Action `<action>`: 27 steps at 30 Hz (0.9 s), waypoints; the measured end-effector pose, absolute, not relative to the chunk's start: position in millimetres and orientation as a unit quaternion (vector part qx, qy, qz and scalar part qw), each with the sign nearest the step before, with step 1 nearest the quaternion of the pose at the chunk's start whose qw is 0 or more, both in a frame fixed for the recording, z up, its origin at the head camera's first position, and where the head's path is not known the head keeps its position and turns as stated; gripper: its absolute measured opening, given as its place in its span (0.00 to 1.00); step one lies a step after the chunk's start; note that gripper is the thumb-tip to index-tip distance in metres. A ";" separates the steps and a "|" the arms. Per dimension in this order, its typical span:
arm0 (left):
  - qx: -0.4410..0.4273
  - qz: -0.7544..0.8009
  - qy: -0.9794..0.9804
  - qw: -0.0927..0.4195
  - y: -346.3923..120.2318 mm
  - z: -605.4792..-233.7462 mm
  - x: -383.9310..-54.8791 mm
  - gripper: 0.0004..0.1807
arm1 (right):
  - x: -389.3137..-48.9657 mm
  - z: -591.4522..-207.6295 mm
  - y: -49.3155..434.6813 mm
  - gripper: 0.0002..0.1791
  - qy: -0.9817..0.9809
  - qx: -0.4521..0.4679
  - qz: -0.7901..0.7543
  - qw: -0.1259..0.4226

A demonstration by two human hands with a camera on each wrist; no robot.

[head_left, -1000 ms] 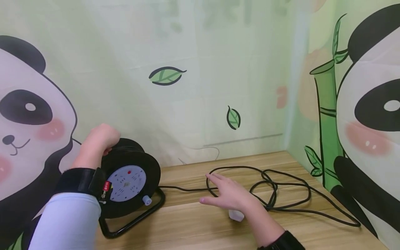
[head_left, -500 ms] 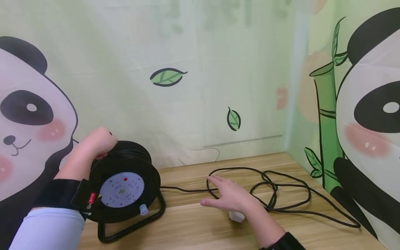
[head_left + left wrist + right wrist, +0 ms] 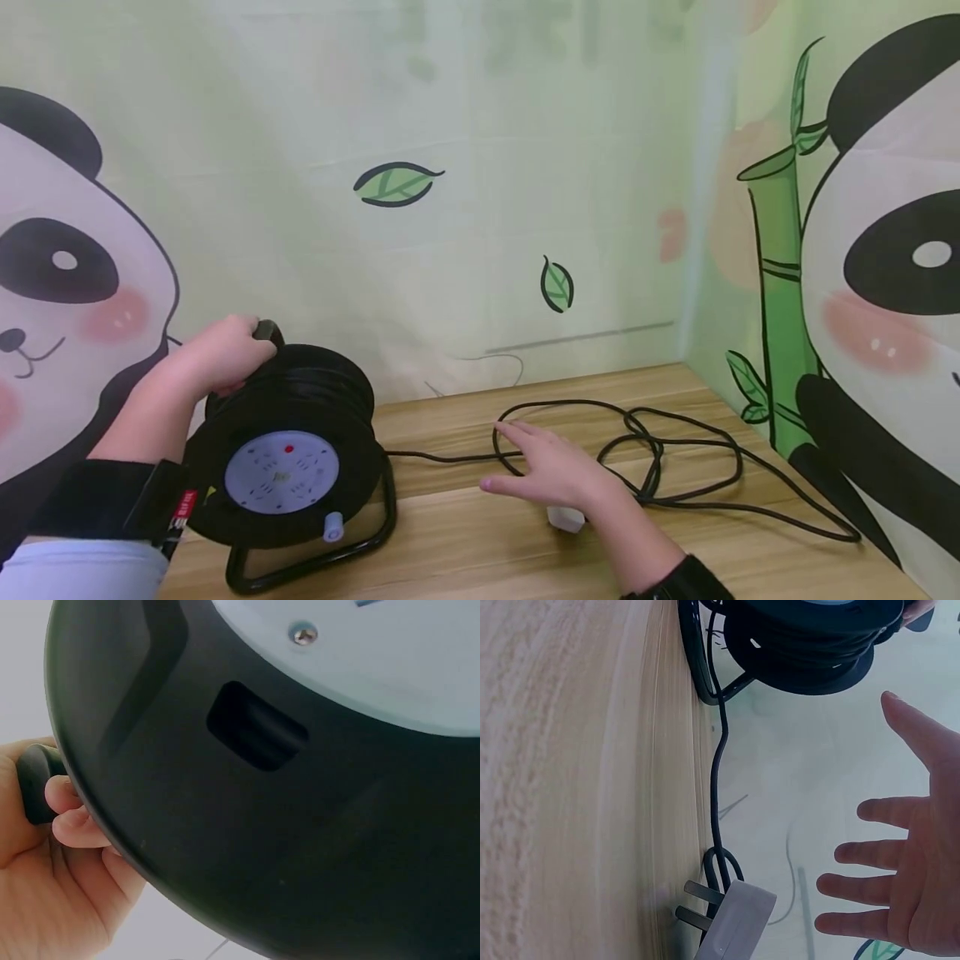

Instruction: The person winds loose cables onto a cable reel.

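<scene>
A: What is the left hand [image 3: 225, 357] doing at the left of the head view?

B: Its fingers [image 3: 66, 810] are curled round the black handle [image 3: 264, 331] on top of the cable reel [image 3: 288, 442]. The left wrist view shows them wrapped over that grip, right against the reel's black rim.

A: And where does the reel sit?

B: At the lower left of the frame, upright in its black tube stand [image 3: 315, 560] on the wooden surface [image 3: 465, 550]. Its pale socket face [image 3: 281, 472] looks toward the camera, with a red dot near the top and a small white knob at the lower edge.

A: The right hand [image 3: 555, 473]?

B: Centre of the frame, fingers straight and spread, holding nothing. In the right wrist view the palm stands open just above the surface, apart from the white plug [image 3: 735, 921], whose prongs point at the wood.

A: Where does the cable go?

B: The black cable [image 3: 675, 467] runs from the reel along the surface, passes under the right hand, and lies in loose loops toward the right of the frame, near the panda backdrop [image 3: 885, 275]. The plug shows just below the right hand in the head view.
</scene>
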State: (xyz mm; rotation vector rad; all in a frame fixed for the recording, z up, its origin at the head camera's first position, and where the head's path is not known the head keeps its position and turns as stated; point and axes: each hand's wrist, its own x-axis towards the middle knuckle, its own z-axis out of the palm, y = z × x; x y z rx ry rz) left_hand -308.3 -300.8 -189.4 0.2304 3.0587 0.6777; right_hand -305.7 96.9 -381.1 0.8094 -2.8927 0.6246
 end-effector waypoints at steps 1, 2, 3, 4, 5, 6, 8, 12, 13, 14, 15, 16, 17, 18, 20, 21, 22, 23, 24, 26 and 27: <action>0.077 0.218 0.973 0.001 -301.9 -190.1 -306.7 0.13 | -305.8 -381.0 96.9 0.53 -0.942 0.264 0.204 0.035; 0.081 0.220 0.972 0.001 -302.8 -190.7 -305.0 0.13 | -305.8 -381.0 96.7 0.54 -0.942 0.264 0.204 0.034; 0.084 0.221 0.972 0.001 -303.5 -191.4 -303.3 0.13 | -305.8 -381.0 96.6 0.54 -0.942 0.264 0.203 0.032; 0.088 0.221 0.971 0.000 -304.1 -192.0 -301.8 0.14 | -305.9 -381.0 96.6 0.54 -0.942 0.265 0.203 0.031; 0.089 0.222 0.971 0.001 -304.5 -192.5 -300.1 0.15 | -305.7 -380.8 96.4 0.54 -0.942 0.265 0.204 0.029; 0.089 0.221 0.971 0.002 -304.7 -192.9 -298.6 0.17 | -305.7 -380.8 96.4 0.54 -0.942 0.265 0.205 0.028; 0.086 0.221 0.972 0.007 -304.7 -192.9 -295.7 0.22 | -305.5 -380.5 96.1 0.54 -0.942 0.266 0.205 0.027; 0.079 0.215 0.973 0.015 -304.7 -193.0 -290.9 0.32 | -304.6 -379.5 95.2 0.53 -0.941 0.270 0.202 0.030; 0.079 0.214 0.974 0.014 -304.5 -193.0 -290.0 0.34 | -304.6 -379.6 95.2 0.53 -0.941 0.271 0.202 0.030; 0.079 0.211 0.974 0.013 -304.5 -193.3 -289.3 0.34 | -304.5 -379.6 95.2 0.54 -0.941 0.272 0.201 0.031; 0.079 0.208 0.975 0.010 -304.3 -193.5 -288.7 0.33 | -304.3 -379.6 95.1 0.54 -0.940 0.273 0.202 0.031; 0.079 0.203 0.976 0.005 -304.1 -193.6 -288.2 0.34 | -304.2 -379.7 95.2 0.54 -0.940 0.272 0.201 0.030; 0.079 0.196 0.977 -0.001 -303.7 -193.6 -287.7 0.34 | -304.1 -379.8 95.3 0.54 -0.940 0.272 0.202 0.030; 0.080 0.189 0.979 -0.007 -303.4 -193.6 -287.5 0.34 | -303.9 -379.7 95.3 0.53 -0.940 0.272 0.203 0.028; 0.077 0.165 0.983 -0.023 -302.5 -193.2 -287.3 0.34 | -303.3 -379.2 95.2 0.52 -0.940 0.273 0.204 0.028; 0.076 0.153 0.985 -0.031 -302.1 -192.8 -287.4 0.35 | -302.9 -378.7 95.0 0.51 -0.940 0.273 0.205 0.028; 0.074 0.142 0.986 -0.040 -301.8 -192.4 -287.4 0.36 | -302.5 -378.4 94.9 0.51 -0.939 0.273 0.206 0.027; 0.072 0.134 0.987 -0.046 -301.6 -192.1 -287.6 0.36 | -302.3 -378.3 94.8 0.51 -0.939 0.273 0.206 0.027; 0.068 0.127 0.988 -0.052 -301.3 -191.9 -287.5 0.36 | -302.1 -378.2 94.6 0.52 -0.939 0.273 0.206 0.027; 0.060 0.120 0.989 -0.062 -300.7 -192.1 -286.7 0.36 | -301.8 -378.4 94.3 0.53 -0.940 0.273 0.205 0.027; 0.055 0.118 0.989 -0.064 -300.8 -192.3 -286.1 0.37 | -301.9 -378.9 94.3 0.54 -0.940 0.273 0.204 0.026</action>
